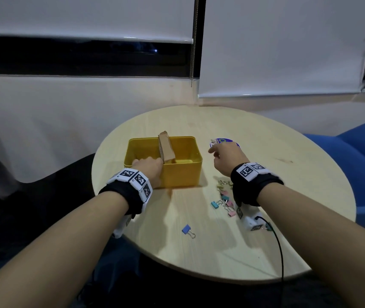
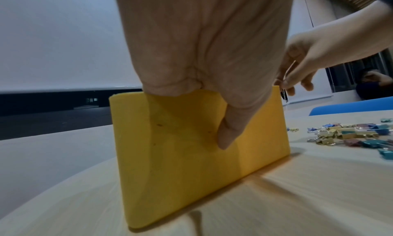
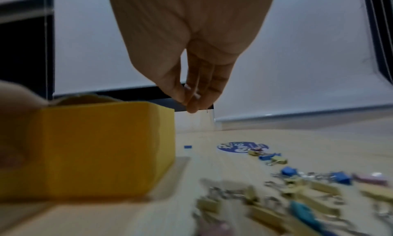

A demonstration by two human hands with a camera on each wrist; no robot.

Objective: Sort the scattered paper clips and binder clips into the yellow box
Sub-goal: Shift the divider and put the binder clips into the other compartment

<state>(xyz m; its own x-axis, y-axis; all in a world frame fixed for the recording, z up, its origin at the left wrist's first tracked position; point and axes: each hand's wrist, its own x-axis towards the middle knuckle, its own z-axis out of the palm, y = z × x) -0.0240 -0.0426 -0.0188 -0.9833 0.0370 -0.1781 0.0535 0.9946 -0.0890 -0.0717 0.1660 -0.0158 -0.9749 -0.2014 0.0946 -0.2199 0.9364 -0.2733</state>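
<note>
1. the left hand [image 1: 149, 166] grips the near wall of the yellow box [image 1: 182, 172], thumb down the outside face and the other fingers hooked over the rim out of sight; this reads as steadying the box.
2. the box stands on the left part of the round counter [image 1: 221, 252], with a cardboard divider [image 1: 166, 147] upright inside it.
3. the right hand [image 1: 227, 155] hovers just right of the box, thumb and fingertips pinched together. the left wrist view shows a thin wire paper clip [image 2: 287, 74] in that pinch; the right wrist view is too blurred to confirm it.
4. the binder clips [image 1: 225, 198] lie in a loose heap on the counter near the right wrist, and one blue binder clip [image 1: 187, 230] lies apart, nearer. a round sticker [image 1: 226, 141] sits beyond the right hand.
5. handling, as a judgement: the paper clip is light, thin and slippery, so a fingertip pinch suits it. the binder clips are stiff and small; take them by the coloured body or a wire handle, as the handles may tangle in the heap.
</note>
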